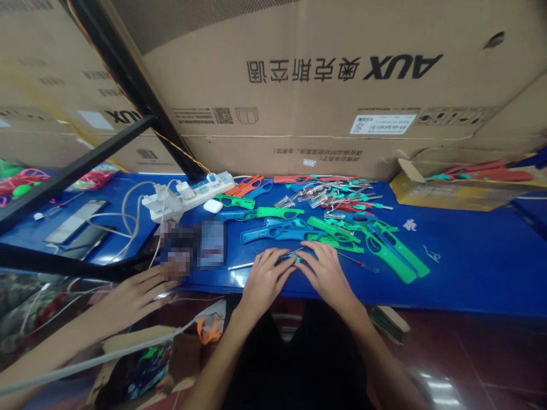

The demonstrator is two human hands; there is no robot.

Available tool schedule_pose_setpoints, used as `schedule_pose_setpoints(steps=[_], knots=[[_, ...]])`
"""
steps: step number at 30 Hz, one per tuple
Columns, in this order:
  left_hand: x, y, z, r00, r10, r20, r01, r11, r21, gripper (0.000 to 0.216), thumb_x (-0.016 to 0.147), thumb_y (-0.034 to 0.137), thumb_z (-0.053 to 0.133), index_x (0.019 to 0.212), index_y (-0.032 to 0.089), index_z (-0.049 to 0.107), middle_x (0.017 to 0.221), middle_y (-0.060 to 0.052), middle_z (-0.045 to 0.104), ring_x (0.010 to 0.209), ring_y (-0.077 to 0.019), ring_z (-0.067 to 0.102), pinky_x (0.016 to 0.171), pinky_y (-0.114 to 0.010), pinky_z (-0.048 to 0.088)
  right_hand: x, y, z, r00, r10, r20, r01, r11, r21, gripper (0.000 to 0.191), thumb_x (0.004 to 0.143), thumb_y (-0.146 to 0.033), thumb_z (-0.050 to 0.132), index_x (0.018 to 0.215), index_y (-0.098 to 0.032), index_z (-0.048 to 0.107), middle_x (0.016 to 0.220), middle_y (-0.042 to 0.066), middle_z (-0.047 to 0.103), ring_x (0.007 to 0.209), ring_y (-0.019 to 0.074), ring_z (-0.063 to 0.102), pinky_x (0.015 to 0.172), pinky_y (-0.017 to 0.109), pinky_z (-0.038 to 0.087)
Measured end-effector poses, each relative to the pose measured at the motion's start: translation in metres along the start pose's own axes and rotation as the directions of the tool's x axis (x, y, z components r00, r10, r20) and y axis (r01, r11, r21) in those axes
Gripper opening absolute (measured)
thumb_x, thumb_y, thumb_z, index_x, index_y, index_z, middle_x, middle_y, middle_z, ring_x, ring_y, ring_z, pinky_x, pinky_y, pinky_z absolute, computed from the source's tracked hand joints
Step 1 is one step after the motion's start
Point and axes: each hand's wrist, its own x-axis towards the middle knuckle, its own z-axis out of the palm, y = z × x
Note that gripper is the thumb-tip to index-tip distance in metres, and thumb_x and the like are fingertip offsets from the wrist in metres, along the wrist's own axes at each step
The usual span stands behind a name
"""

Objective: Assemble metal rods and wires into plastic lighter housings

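My left hand (pixel 265 274) and my right hand (pixel 323 272) meet at the table's front edge. Their fingers are pinched around a small lighter core with a teal piece (pixel 296 258). A thin metal tube (pixel 240 266) sticks out to the left under my left hand and seems to belong to it. Beside my right hand lies a screwdriver (pixel 365 266) with a clear reddish handle. Just beyond my fingers are blue lighter shells (pixel 294 234) and green lighter shells (pixel 391 256). Further back is a heap of lighter cores (pixel 325 193) with wires, clear tanks and teal triggers.
Another person's hand (pixel 139 293) reaches in from the left toward a blurred phone (pixel 212 244). A power strip (pixel 192 196) with chargers and cables stands at back left. A carton of red shells (pixel 453 191) sits back right. A black metal frame (pixel 77 168) crosses the left.
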Motion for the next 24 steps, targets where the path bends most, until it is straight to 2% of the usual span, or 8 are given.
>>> schedule_pose_setpoints(steps=[16,24], knots=[[-0.0006,-0.0010,0.0018,1.000,-0.019,0.009,0.019,1.000,0.001,0.028,0.103,0.030,0.058,0.128,0.028,0.070,0.128,-0.008,0.070,0.119,-0.0248,0.061,0.097,-0.043,0.050,0.0008,-0.0001,0.0008,1.000,0.002,0.018,-0.002,1.000,0.026,0.025,0.104,-0.035,0.053,0.115,-0.021,0.071,0.133,0.013,0.066,0.123,0.0282,0.059,0.103,0.048,0.046],[-0.0014,-0.0010,0.0028,0.999,-0.044,0.019,0.044,0.999,-0.025,0.027,0.103,0.029,0.058,0.129,0.025,0.067,0.131,-0.008,0.070,0.123,-0.0256,0.060,0.102,-0.045,0.048,0.0019,-0.0007,-0.0018,0.994,0.073,-0.078,-0.065,0.993,0.096,0.023,0.104,-0.033,0.054,0.116,-0.022,0.070,0.132,0.011,0.067,0.123,0.0276,0.060,0.104,0.047,0.046]])
